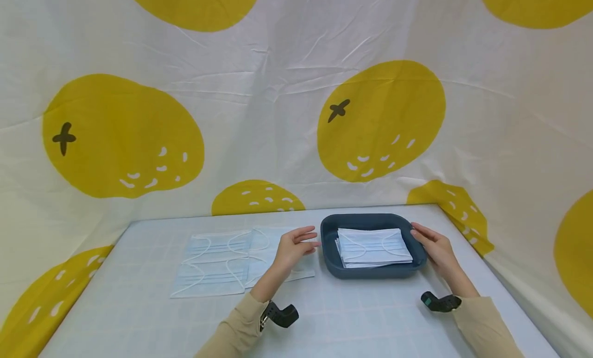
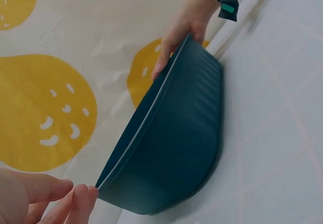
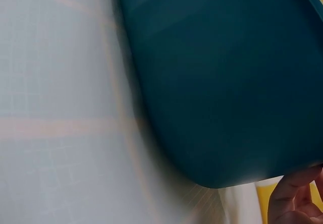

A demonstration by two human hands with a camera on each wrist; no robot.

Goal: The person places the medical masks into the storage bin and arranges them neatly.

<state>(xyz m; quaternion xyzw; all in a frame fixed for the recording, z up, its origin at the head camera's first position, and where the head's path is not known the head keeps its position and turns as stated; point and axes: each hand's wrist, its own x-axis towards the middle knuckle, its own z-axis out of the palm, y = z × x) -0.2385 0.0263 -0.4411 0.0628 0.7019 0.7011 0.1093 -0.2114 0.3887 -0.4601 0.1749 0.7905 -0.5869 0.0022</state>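
Note:
A dark blue plastic basin (image 1: 372, 272) sits on the table with a stack of pale blue face masks (image 1: 373, 247) in it. My left hand (image 1: 296, 246) is beside the basin's left end, fingers loosely extended and fingertips right at the rim in the left wrist view. At the opposite end my right hand (image 1: 437, 247) has its fingers and thumb against the rim's outer side. The right wrist view has the basin's outer wall (image 3: 227, 98) close up, with the right fingers (image 3: 295, 191) at its lower right edge.
To the left, several flat face masks (image 1: 210, 265) lie side by side on the white table (image 1: 352, 322), partly behind my left hand. A white cloth (image 1: 259, 131) with yellow fruit shapes hangs behind and around the table.

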